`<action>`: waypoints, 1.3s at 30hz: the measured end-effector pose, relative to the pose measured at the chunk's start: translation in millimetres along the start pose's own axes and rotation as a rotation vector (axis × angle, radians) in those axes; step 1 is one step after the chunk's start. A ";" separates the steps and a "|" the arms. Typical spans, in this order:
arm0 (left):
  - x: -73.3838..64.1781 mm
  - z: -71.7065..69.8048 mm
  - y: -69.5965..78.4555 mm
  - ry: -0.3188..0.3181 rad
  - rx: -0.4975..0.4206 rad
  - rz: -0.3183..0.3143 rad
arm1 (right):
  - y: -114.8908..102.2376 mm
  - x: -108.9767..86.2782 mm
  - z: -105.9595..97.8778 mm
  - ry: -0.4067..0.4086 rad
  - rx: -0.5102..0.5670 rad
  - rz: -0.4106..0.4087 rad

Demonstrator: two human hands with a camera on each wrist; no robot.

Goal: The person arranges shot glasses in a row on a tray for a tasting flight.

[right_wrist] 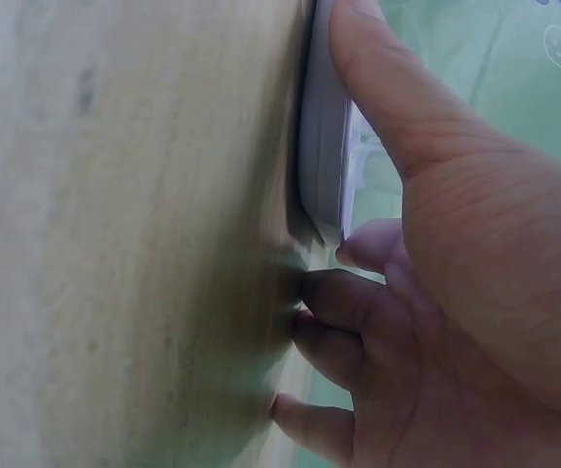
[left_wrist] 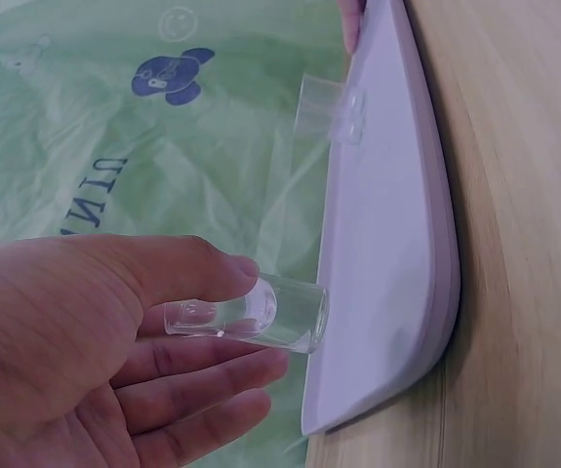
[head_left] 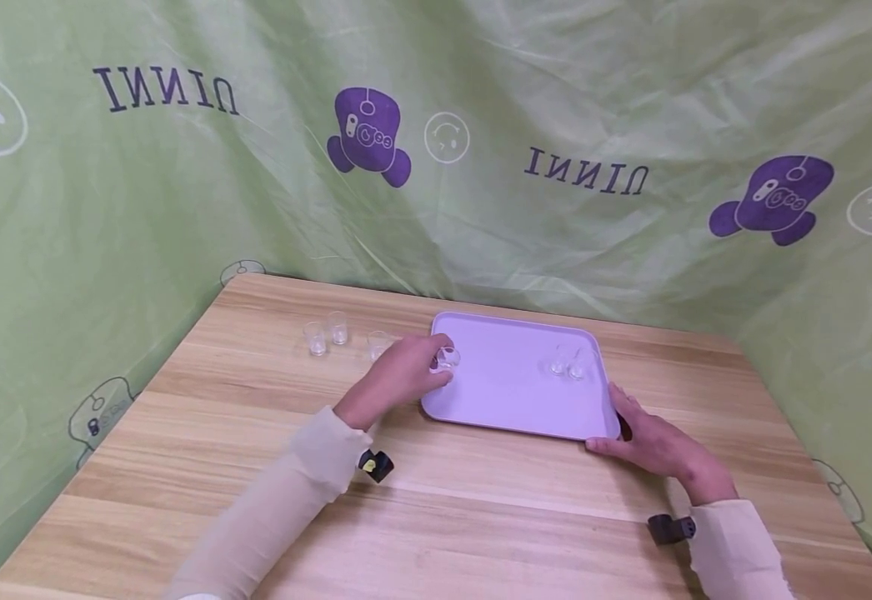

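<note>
In the head view, my left hand (head_left: 400,371) is over the left edge of a light purple tray (head_left: 507,375). Its thumb and fingers pinch a small clear shot glass (left_wrist: 295,310), which looks empty. The left wrist view shows that glass with its rim end close to the tray; whether it touches cannot be told. My right hand (head_left: 654,439) holds the tray's near right corner, thumb along the front edge and fingers at the right side. Two more shot glasses (head_left: 576,367) stand near the tray's right end.
Left of the tray, several clear shot glasses (head_left: 317,340) stand on the wooden table (head_left: 481,525); one (head_left: 378,343) is partly hidden behind my left hand. A green printed curtain (head_left: 526,100) hangs behind the table and along its sides.
</note>
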State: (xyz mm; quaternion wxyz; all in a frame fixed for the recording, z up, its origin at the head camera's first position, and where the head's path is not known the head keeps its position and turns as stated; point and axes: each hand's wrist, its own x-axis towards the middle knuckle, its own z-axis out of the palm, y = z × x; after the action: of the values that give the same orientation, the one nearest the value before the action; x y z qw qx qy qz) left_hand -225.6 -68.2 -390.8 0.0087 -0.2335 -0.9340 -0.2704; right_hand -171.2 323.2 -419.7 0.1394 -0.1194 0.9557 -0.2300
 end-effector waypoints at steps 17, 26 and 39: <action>46.1 32.7 31.0 -0.021 -0.006 0.102 | -1.5 -0.8 0.8 -0.004 0.000 0.004; 66.1 52.7 47.8 -0.032 0.001 0.091 | -0.8 -1.6 -2.2 -0.008 0.014 0.013; 88.1 71.3 60.3 -0.020 0.020 0.077 | -2.7 -2.3 0.6 0.003 0.005 0.004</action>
State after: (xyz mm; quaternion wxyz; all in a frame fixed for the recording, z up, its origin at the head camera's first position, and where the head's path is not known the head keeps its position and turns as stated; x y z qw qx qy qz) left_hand -269.7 51.1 -408.8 0.0122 -0.2720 -0.9269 -0.2583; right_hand -168.5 321.3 -418.4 0.1386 -0.1169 0.9556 -0.2323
